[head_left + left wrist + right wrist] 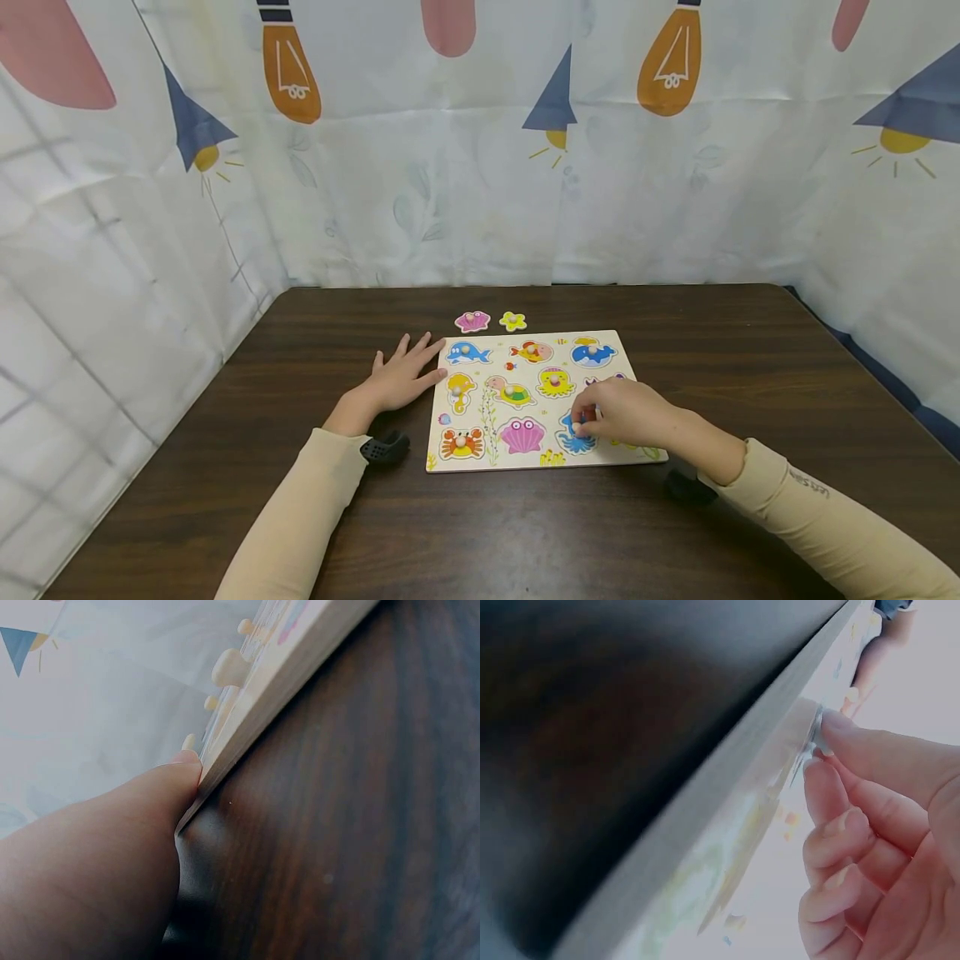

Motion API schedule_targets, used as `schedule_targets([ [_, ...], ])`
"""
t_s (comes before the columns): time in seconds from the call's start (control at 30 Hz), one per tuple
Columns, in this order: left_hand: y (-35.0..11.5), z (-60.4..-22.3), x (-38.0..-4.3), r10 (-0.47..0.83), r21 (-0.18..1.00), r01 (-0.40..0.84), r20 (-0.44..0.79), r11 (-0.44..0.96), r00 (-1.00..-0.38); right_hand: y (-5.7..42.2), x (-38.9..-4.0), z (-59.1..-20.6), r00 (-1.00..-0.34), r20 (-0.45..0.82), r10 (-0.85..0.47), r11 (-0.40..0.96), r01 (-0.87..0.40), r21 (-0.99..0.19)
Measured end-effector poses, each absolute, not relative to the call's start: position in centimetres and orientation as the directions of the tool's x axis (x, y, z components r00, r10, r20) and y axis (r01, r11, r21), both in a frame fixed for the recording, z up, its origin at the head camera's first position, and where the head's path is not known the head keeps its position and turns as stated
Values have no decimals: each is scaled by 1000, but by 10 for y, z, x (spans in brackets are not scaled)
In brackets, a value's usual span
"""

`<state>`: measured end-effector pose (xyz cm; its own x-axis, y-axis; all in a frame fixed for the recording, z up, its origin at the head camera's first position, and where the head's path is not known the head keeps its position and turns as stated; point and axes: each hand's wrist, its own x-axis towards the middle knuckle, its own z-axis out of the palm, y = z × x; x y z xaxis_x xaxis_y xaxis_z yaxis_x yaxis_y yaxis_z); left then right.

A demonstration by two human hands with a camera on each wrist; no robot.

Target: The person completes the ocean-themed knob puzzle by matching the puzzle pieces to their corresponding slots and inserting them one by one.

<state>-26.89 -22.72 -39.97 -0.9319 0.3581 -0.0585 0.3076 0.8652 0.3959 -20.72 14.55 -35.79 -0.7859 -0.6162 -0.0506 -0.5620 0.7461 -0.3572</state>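
A pale wooden peg puzzle board (491, 462) with colourful sea animals lies on the table. My right hand (626, 412) is over its lower right part, thumb and fingertips pinching a blue sea-animal piece (576, 443) at its top. In the right wrist view the thumb (877, 746) meets the fingertips close above the board's surface; the knob is mostly hidden. My left hand (401, 379) lies with fingers spread, its thumb and index fingertip touching the board's left edge. The left wrist view shows that thumb (184, 776) against the board's edge.
Beyond the board's far edge lie a pink shell piece (472, 322) and a yellow-green flower-like piece (513, 321). Knobbed pieces on the board include a crab (462, 444), a seahorse (460, 392) and a whale (592, 353). A patterned curtain (480, 200) hangs behind the dark table (480, 533).
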Motion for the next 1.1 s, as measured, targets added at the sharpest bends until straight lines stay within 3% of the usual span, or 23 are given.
schedule_targets([
  [0.27, -228, -402, -270, 359, 397, 309, -56, 865, -932, 148, -211, -347, -768, -76, -636, 734, -572, -366],
  [0.83, -229, -403, -270, 363, 397, 313, -56, 863, -930, 155, -233, -300, -791, 46, -610, 709, -571, -414],
  [1.1, -227, -401, -270, 359, 392, 309, -60, 866, -931, 148, -255, -287, -756, 124, -642, 647, -622, -441],
])
